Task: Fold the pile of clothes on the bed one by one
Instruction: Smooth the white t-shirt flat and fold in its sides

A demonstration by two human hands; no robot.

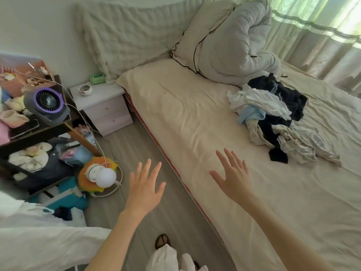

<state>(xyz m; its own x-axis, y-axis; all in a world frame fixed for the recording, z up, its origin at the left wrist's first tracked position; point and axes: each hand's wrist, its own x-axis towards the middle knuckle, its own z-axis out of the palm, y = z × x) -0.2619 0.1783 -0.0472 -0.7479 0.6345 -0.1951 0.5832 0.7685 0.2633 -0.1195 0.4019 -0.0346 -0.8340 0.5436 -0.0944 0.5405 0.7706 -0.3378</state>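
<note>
A jumbled pile of clothes (277,118) lies on the right half of the bed (185,118), with white, light blue, black and pale patterned pieces tangled together. My left hand (145,186) is held out over the floor beside the bed, fingers spread and straight, holding nothing. My right hand (233,177) hovers over the near edge of the cream sheet, fingers also spread, empty. Both hands are well short of the pile, which sits up and to the right of them.
A bunched grey duvet and pillow (228,42) fill the head of the bed. A white nightstand (103,106) stands left of the bed. A cluttered dark shelf with a purple fan (46,104) and a round lamp (103,177) crowd the floor at left. Curtains (322,36) hang at right.
</note>
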